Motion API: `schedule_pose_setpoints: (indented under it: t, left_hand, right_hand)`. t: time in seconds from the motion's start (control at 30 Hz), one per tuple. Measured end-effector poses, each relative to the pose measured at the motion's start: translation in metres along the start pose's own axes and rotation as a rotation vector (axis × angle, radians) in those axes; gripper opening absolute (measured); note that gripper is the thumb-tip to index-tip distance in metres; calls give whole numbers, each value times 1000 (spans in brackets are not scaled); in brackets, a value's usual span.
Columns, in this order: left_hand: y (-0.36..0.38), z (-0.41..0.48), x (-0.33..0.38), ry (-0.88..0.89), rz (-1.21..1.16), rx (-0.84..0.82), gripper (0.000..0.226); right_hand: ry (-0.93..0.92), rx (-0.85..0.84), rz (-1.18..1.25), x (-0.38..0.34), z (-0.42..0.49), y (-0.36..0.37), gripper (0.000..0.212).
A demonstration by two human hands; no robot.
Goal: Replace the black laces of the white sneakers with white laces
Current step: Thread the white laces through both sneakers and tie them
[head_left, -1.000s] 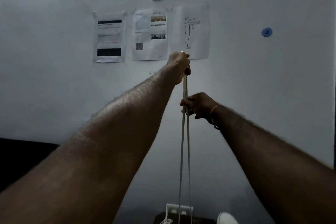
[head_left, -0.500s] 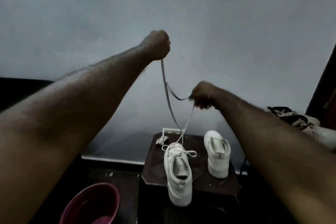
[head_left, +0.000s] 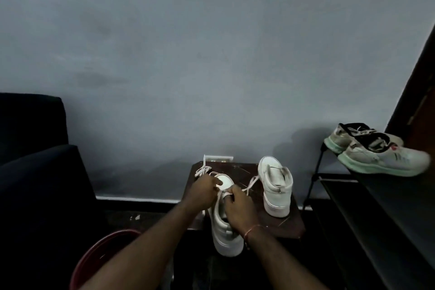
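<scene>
Two white sneakers stand on a small dark stool (head_left: 292,226). The near sneaker (head_left: 223,235) has its heel toward me and hangs over the stool's front edge. My left hand (head_left: 202,192) and my right hand (head_left: 237,207) are both down on its top, fingers curled at a white lace (head_left: 250,183) threaded through it. One lace end trails right toward the second sneaker (head_left: 276,186), which has no lace. Another loose white lace (head_left: 201,170) lies bunched at the stool's back left corner. My hands hide the eyelets.
A dark red bucket (head_left: 94,263) sits on the floor at the lower left. A dark sofa (head_left: 35,172) fills the left side. At the right, a black rack (head_left: 367,195) carries a worn pair of pale sneakers (head_left: 376,153). The grey wall is close behind the stool.
Both hands have come down from holding the lace stretched high in the air to the near sneaker. The view has tilted down from the wall papers to the stool.
</scene>
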State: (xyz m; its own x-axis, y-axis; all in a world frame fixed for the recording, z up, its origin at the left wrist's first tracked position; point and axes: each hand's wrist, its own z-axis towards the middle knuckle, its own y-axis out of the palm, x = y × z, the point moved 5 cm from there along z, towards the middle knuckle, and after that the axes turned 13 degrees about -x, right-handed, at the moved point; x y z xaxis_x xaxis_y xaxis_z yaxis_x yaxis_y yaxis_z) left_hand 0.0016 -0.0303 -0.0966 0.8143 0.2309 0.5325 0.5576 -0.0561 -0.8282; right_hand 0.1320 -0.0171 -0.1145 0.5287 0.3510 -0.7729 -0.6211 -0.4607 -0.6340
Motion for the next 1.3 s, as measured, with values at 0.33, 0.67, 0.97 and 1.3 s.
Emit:
schedule_pose_setpoints:
  t: [0.33,0.67,0.97,1.3]
  left_hand:
    - [23,14,-22,-33,70,94,19]
    - [30,24,-17,-61,176,25,28]
    - [24,9,-24,-134,-309,142,14]
    - [26,-48,9,-39,-64,586,25]
  right_hand:
    - [26,65,10,11,4,2,18]
    - [51,107,32,19,2,2,19]
    - [61,96,-3,11,-3,2,17]
    - [22,122,-79,8,-24,6,18]
